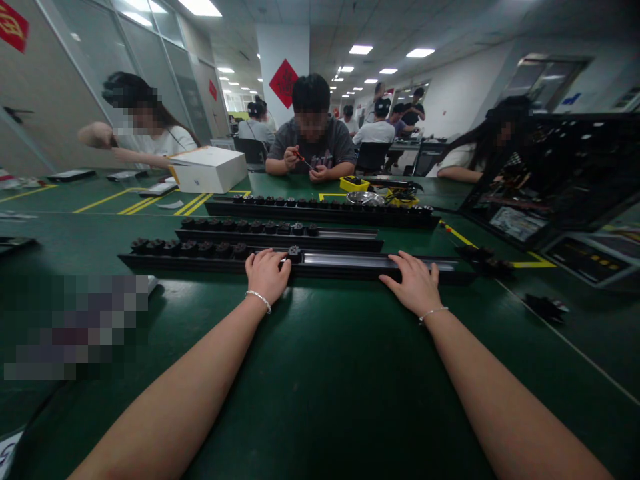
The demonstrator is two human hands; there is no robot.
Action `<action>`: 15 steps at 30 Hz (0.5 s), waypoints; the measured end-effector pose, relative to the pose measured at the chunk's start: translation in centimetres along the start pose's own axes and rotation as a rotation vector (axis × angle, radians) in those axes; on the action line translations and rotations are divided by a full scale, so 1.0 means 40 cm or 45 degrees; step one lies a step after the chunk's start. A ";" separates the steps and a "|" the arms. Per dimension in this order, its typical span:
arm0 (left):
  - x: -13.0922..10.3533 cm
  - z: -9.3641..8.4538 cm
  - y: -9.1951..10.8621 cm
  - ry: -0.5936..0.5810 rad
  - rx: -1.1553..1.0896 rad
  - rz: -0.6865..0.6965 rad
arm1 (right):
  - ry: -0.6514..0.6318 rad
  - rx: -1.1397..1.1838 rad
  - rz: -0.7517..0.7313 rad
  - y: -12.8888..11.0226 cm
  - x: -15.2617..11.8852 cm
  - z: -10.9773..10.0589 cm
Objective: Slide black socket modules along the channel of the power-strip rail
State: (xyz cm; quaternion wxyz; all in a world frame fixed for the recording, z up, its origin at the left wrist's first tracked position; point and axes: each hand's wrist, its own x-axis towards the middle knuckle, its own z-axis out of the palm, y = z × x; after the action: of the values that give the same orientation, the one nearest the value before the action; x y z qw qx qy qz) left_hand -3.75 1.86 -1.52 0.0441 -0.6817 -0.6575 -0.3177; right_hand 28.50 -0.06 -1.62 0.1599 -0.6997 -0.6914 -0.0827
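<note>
A long black rail (210,267) with a shiny metal channel lies across the green table in front of me. Several black socket-like modules (205,249) sit in its left half, and one more black module (294,254) stands just right of my left hand. My left hand (267,273) is closed over the near edge of this rail, fingers bent over its top and the thumb beside that module; the fingertips are partly hidden. My right hand (416,281) rests on the right part of the rail, fingers spread and thumb apart, touching its edge.
Behind lie a shorter black rail (345,239) and a longer black rail (320,215), both carrying modules. Dark parts (545,307) lie to the right, near an open black case (545,187). A white box (210,170) stands back left. Across the table, a person (313,140) holds a screwdriver.
</note>
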 end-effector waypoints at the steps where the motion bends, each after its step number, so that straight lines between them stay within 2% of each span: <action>1: 0.000 0.000 0.000 0.000 0.006 0.003 | 0.002 -0.002 0.000 0.000 0.000 0.000; 15: -0.003 -0.007 0.012 -0.056 0.002 0.036 | -0.011 -0.015 -0.010 -0.003 -0.002 -0.006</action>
State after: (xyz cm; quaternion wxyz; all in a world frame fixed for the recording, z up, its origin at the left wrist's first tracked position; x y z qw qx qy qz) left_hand -3.41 1.57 -1.18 0.0345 -0.6977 -0.6490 -0.3015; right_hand 28.39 -0.21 -1.41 0.1525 -0.6983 -0.6943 -0.0842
